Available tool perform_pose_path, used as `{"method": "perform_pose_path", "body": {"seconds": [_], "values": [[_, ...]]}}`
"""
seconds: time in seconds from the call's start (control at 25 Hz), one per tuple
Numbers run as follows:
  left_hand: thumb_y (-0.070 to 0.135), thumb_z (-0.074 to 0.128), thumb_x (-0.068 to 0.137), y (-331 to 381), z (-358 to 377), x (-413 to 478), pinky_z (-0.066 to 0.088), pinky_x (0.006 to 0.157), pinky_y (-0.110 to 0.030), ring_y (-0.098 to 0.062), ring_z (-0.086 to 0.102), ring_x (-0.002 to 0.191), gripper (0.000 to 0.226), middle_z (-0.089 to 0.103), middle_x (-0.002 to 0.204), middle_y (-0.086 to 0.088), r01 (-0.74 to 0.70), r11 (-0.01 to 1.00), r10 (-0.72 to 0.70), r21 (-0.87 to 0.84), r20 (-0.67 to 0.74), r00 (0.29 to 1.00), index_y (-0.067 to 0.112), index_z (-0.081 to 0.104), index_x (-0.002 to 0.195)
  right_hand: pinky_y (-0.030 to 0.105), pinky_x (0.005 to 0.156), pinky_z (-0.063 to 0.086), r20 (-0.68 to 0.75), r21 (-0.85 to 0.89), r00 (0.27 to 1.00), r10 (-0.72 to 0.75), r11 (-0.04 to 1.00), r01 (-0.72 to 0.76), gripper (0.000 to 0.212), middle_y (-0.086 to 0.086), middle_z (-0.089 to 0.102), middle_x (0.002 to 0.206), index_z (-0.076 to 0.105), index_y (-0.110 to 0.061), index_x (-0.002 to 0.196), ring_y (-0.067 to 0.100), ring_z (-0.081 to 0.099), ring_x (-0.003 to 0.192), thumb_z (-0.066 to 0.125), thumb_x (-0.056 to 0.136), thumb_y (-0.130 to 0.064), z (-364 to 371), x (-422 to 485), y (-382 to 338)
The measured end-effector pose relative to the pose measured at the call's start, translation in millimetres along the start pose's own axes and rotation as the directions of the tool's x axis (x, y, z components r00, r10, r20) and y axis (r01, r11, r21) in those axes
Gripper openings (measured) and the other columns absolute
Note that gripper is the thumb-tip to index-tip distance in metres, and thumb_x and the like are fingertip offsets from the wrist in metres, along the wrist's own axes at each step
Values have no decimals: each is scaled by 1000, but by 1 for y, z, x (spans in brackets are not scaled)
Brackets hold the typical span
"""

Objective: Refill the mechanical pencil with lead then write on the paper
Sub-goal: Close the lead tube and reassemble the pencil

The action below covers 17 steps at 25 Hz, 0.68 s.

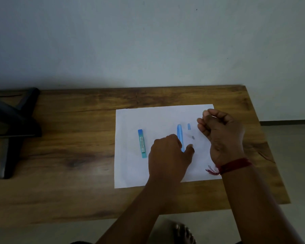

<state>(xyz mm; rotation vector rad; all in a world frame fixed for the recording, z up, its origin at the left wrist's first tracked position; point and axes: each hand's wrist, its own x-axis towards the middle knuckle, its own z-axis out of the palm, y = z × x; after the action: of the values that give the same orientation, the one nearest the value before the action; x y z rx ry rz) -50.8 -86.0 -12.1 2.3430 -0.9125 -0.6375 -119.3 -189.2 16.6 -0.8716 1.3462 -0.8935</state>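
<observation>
Your left hand [169,154] gripped the opened pencil [180,136]; your right hand [220,132] was pinched shut, perhaps on lead; the paper [130,173] stayed blank.

No text is being shown clearly enough to be read. A printed label is being carried on the lead case [142,143], but its lettering is being blurred beyond legibility.

We see a dim, evenly lit scene with a cool grey cast and no clear light source. The white paper [148,120] is the brightest area. Our left hand [167,155] and the blue pencil [180,136] beside it are smeared by motion blur. Shadows are soft. The table [77,138] edges bow from wide-angle distortion.
</observation>
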Motion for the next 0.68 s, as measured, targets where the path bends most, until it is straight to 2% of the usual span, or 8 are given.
{"method": "perform_pose_path", "body": {"seconds": [0.24,0.48,0.68], "values": [[64,57,82,-7,1,2,24,56,-11,-9,51,57,42,51,66,18,2,1000,-2,10,-2,1000,24,65,87,21,63,58,-1,88,999,37,995,-37,14,3,76,83,71,-13,96,15,75,78,75,83,-10,22,13,-2],[60,57,84,-6,-1,2,31,59,-13,-10,54,61,38,57,68,15,6,1000,-6,-7,21,1000,24,66,87,23,63,58,33,31,999,23,999,-24,20,4,76,88,70,-10,101,16,75,78,76,82,-13,20,18,-3],[58,59,83,-6,-7,2,33,63,-15,-10,55,63,33,53,66,17,-20,999,20,-47,-4,1000,26,67,88,21,60,57,76,-84,997,19,996,-12,18,2,76,86,71,-13,98,13,75,76,77,82,-16,19,15,0]]}}
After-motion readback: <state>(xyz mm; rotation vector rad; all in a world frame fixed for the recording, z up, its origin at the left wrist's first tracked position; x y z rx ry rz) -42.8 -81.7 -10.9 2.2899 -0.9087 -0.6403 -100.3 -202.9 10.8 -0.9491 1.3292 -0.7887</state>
